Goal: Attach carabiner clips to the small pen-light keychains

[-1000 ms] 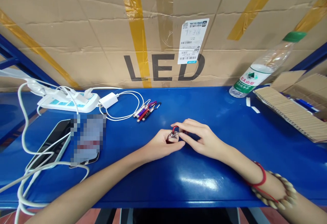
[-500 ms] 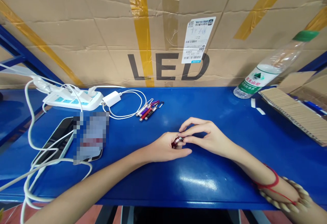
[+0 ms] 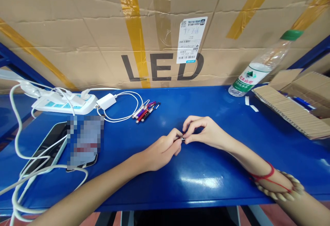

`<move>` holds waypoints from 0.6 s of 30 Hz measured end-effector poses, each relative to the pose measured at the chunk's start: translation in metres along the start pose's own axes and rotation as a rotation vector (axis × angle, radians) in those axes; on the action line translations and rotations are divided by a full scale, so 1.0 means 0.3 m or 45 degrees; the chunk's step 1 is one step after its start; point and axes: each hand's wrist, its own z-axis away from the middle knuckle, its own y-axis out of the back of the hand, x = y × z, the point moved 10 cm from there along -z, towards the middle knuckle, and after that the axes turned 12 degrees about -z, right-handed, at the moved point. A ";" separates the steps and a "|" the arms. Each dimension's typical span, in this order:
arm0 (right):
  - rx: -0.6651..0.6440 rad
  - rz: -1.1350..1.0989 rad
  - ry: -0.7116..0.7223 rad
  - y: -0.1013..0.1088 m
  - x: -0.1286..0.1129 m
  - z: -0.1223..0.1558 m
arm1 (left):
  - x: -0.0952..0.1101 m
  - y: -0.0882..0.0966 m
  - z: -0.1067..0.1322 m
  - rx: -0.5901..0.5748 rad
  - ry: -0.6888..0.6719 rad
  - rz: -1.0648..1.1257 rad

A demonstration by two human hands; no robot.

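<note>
In the middle of the blue table, my left hand is closed around a small keychain flashlight. Only its silvery end shows; fingers cover the rest of the body. My right hand pinches that exposed end between thumb and fingertips, so both hands touch the flashlight. Beyond them lies a small group of similar keychain flashlights in silver, purple, red and black, with clips at their far ends.
On the left are a white power strip, a charger, looping white cables and two phones. A tilted water bottle and an open cardboard box stand at right. A large LED carton backs the table.
My left fingers and thumb have closed over the dark red flashlight, which showed more before. My right fingers have drawn together on its end. The whole view has shifted slightly.
</note>
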 end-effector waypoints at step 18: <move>0.152 -0.058 -0.243 -0.007 0.097 0.005 | 0.018 0.040 0.007 0.281 -0.231 -0.693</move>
